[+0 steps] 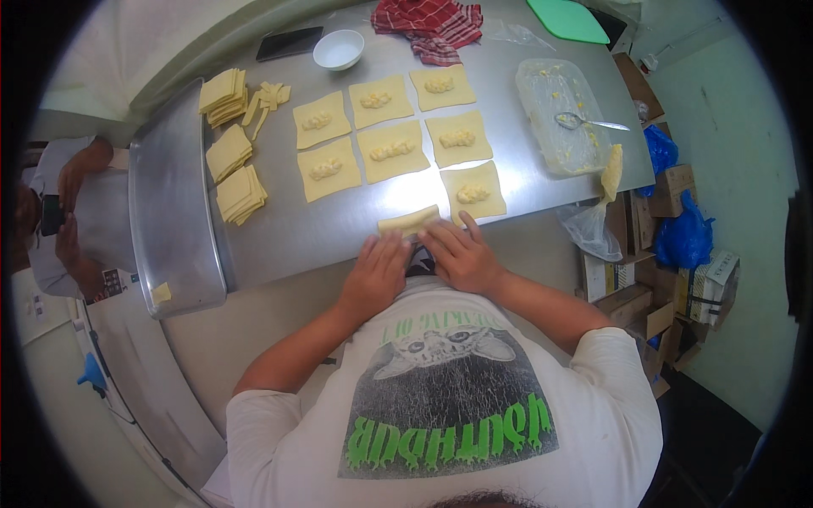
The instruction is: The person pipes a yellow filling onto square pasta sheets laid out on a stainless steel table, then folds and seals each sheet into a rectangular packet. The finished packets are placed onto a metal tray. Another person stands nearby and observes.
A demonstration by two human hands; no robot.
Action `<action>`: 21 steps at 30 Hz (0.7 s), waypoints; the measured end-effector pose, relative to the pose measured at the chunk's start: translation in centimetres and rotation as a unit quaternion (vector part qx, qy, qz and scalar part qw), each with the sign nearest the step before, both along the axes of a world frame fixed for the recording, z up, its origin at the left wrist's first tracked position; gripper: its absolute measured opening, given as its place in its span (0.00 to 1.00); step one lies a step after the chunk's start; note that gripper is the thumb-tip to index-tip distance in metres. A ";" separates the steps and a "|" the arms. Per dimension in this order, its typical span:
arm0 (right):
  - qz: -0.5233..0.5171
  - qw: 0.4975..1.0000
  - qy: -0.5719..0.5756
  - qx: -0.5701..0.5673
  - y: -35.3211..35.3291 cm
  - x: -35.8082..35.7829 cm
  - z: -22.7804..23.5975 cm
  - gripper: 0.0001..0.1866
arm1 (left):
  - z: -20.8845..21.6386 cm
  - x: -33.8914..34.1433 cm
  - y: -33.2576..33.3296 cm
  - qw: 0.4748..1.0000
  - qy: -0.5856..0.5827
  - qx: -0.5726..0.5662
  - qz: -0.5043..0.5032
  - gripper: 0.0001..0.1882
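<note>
Standing right by the steel table (279, 229) here. Closest to the person, at the near edge, both hands are flat on one folded piece of dough (409, 222). The left hand (375, 273) has its palm down with the fingers spread and pressing, nothing pinched or clutched, just resting on the near-left end. The right hand (460, 254) does the same on the near-right end, fingers splayed and open against the pastry. The folded strip lies crosswise in front of the person, long axis running left to right, so each hand covers one end and the middle peeks out just beyond the fingertips. Neither hand is clearly nearer; they're pretty much even.

Just past that, one filled dough square (472, 191) sits right beside the folded one, a bit to the right. Further out is a grid of six more filled squares (391, 151), each with a line of yellowish filling. To the left are stacks of plain dough sheets (240, 193) and some cut strips (268, 97). On the right there's a clear plastic tub (566, 127) with a spoon (589, 122) in it. At the far edge sit a small white bowl (339, 48), a dark phone (290, 42), a red checked cloth (432, 25) and a green board (567, 19). Another person (76, 212) stands off to the left.
</note>
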State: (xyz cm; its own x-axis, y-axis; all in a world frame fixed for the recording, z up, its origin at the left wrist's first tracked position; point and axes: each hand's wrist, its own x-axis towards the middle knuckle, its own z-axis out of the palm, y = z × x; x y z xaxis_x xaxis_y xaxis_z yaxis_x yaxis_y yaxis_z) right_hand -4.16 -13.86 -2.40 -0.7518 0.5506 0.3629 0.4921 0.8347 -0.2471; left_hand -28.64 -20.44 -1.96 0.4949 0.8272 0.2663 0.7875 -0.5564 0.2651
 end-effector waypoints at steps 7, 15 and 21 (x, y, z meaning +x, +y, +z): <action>-0.073 0.987 -0.101 -0.100 -0.2 -1.9 -0.7 0.44 | -1.8 0.9 0.6 0.983 -0.004 -0.137 0.125 0.55; -0.042 0.978 -0.173 -0.113 0.6 -2.2 -0.2 0.48 | -1.6 1.0 0.8 0.981 0.031 -0.154 0.118 0.59; -0.072 0.981 -0.131 -0.123 1.0 -1.7 1.4 0.47 | -2.0 0.4 0.3 0.982 -0.005 -0.128 0.138 0.59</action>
State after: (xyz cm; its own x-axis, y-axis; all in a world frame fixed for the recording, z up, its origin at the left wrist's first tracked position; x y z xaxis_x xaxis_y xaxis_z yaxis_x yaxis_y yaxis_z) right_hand -5.87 -12.86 -1.05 -0.7093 0.7048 0.0112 0.6742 0.6830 -0.2812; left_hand -28.25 -20.16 -3.93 0.2412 0.9698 0.0353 0.8956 -0.2365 0.3767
